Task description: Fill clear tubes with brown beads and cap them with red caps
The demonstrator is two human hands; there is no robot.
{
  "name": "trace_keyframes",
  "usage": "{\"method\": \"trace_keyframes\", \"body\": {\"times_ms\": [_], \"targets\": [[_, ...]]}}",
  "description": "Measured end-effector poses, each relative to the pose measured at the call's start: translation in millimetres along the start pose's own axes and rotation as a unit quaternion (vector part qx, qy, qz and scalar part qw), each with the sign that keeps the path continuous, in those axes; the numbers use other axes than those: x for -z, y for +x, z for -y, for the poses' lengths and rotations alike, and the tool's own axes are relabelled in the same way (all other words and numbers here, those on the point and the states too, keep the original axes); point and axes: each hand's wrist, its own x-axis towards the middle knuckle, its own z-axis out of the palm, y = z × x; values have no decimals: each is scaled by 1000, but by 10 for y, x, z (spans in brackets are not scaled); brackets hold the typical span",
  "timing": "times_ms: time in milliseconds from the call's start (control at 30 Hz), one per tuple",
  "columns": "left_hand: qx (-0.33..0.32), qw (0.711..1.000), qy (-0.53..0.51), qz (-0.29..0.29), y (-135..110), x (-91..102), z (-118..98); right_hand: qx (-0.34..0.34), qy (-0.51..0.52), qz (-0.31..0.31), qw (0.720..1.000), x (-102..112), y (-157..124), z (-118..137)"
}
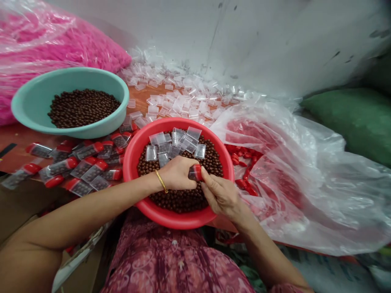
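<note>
A red bowl (134, 156) sits in front of me, full of small brown balls (180, 199) with several clear little boxes (175, 142) lying on top. Over the bowl, my left hand (175, 174) is closed around a small clear box with a red cap (196, 172). My right hand (221, 195) pinches the red cap end of that same box with thumb and fingers. A gold bangle circles my left wrist.
A teal bowl (33, 101) of brown balls stands at the back left. Filled red-capped boxes (79, 162) lie between the bowls. Empty clear boxes (183, 93) litter the back. A plastic bag with red caps (247, 162) lies right, a pink-filled bag (45, 40) far left.
</note>
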Motion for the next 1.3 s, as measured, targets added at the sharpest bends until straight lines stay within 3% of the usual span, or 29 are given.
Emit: {"method": "trace_keyframes", "body": {"times_ms": [167, 233, 300, 367, 433, 600, 767, 900, 1033, 1167, 1300], "targets": [[9, 996, 92, -5, 9, -3, -16, 8, 21, 1, 1000, 12, 52, -35], [25, 993, 111, -8, 26, -9, -19, -39, 57, -25, 997, -10, 81, -90], [23, 990, 141, 10, 42, -19, -27, -133, 114, -77, 982, -69, 122, -146], [16, 985, 170, 38, 53, -31, -41, -235, 195, -122, 944, -159, 184, -185], [8, 981, 182, 62, 59, -44, -55, -312, 288, -129, 896, -257, 265, -201], [1, 978, 196, 71, 44, -77, -71, -468, 420, -48, 776, -405, 474, -180], [-3, 974, 219, 57, -9, -70, -91, -475, 458, -9, 752, -373, 558, -90], [-29, 982, 182, 50, -8, -42, -112, -438, 564, -10, 699, -261, 608, -19], [-40, 983, 175, 48, 13, -36, -107, -389, 554, -83, 731, -210, 614, 35], [-40, 975, 209, 71, -1, -47, -126, -387, 525, -34, 757, -270, 544, 54], [-23, 964, 251, 84, -38, -38, -101, -372, 397, -26, 839, -359, 475, -3]]}}
